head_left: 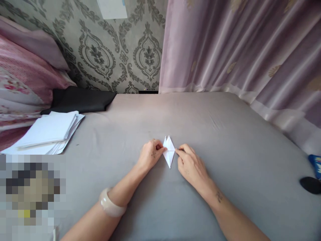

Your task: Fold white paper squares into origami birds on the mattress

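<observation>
A small white folded paper (170, 155) lies in the middle of the grey cloth surface (150, 207). It is diamond-shaped, with two narrow points at the far end, one at the near end and a crease across its middle. My left hand (151, 154) pinches its left edge between thumb and fingers. At the opposite corner, the fingertips of my right hand (191, 163) close on the paper's right edge. A pale bangle (112, 205) sits on my left forearm.
A stack of white paper sheets (50, 129) lies at the left, before a black flat case (82, 99). Pink curtains (213, 43) hang behind and at the right. A black round object (310, 185) and a blue packet (316, 165) sit at the right edge. The lower left corner is pixelated.
</observation>
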Demonstrator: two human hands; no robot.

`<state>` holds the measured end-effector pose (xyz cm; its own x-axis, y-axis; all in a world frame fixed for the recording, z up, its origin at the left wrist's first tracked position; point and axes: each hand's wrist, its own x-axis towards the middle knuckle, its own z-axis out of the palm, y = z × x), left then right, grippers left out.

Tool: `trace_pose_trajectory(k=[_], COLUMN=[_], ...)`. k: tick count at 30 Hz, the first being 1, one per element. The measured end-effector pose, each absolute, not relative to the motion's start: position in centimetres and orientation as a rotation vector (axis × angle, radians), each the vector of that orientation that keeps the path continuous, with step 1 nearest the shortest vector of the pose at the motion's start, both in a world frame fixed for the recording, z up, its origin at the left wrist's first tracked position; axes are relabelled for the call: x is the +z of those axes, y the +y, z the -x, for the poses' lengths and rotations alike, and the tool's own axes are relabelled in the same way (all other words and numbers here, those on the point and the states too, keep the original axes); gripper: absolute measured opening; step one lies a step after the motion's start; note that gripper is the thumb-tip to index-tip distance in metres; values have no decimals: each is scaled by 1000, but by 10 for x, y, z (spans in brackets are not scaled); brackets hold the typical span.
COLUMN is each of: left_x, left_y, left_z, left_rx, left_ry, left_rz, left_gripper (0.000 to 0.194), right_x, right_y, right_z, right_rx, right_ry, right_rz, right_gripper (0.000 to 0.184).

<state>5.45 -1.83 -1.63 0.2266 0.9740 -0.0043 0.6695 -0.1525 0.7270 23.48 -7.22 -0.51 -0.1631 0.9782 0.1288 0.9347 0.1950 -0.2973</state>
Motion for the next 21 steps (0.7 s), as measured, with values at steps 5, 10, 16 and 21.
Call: trace_pose_trajectory(k=[5,10,16,21], left_x=[-21,-11,-7,2], left_y=[-20,-22,-22,-27], left_z=[-55,-56,-58,-65], left_rx=[695,686,739,952], left_ry=[1451,1412,1165,989], left_rz=[-1959,-1856,-1439,-1075], left_gripper=[20,7,16,23], right_x=[-12,-12,-9,-5], right_y=[-64,-63,-61,-59], right_z=[-235,-234,-231,-224], right_rx=[402,567,1032,1290], right_ry=[-1997,-1875,-1521,-1048], right_rz=[1799,1720,1548,1333], right_gripper=[28,17,25,37])
